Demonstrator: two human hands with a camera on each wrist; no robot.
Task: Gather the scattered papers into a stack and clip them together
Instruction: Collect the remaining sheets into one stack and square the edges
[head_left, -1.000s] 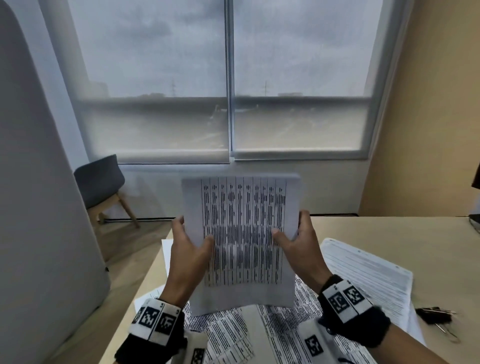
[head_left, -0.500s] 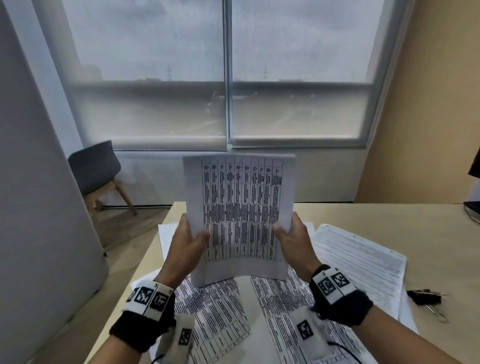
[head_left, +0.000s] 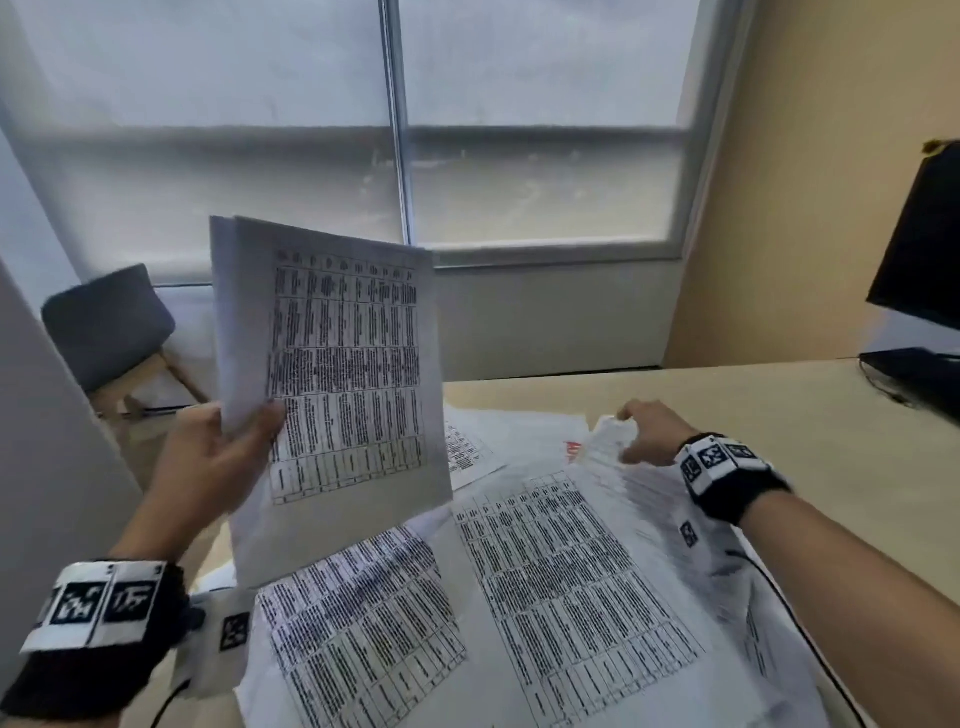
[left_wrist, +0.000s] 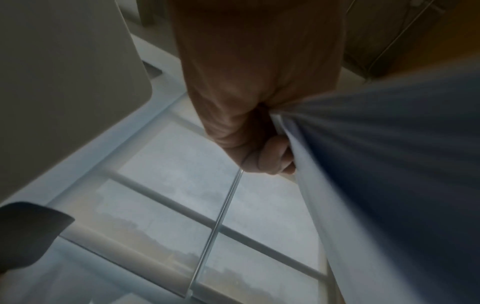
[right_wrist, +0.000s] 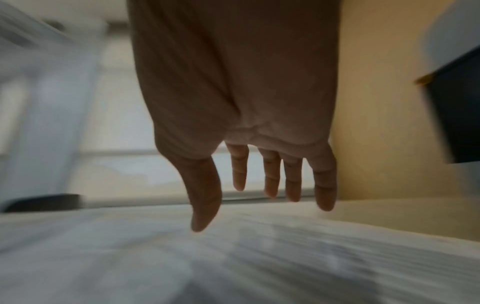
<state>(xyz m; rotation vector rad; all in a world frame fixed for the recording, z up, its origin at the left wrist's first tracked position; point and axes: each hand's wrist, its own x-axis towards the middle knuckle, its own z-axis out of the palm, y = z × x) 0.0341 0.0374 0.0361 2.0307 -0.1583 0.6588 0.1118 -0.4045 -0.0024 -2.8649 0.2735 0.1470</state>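
My left hand (head_left: 244, 436) grips a small stack of printed papers (head_left: 337, 374) by its left edge and holds it upright and tilted above the desk. In the left wrist view the fingers (left_wrist: 262, 156) curl round the paper edge (left_wrist: 363, 195). My right hand (head_left: 647, 431) hovers with fingers spread over a text sheet (head_left: 639, 499) whose far corner curls up beside the fingertips. The right wrist view shows that hand (right_wrist: 259, 185) holding nothing above blurred paper (right_wrist: 233, 257). Two table-printed sheets (head_left: 561, 571) (head_left: 363, 634) lie flat below. No clip is in view.
The pale wooden desk (head_left: 779, 415) runs right to a dark monitor (head_left: 924, 244) on its stand. A grey chair (head_left: 109, 322) stands beyond the desk's left end, beside a grey partition (head_left: 41, 467). A window fills the wall behind.
My right hand has let go of the stack and moved right and down to the sheets on the desk. The left hand alone now holds the stack, shifted left and tilted.
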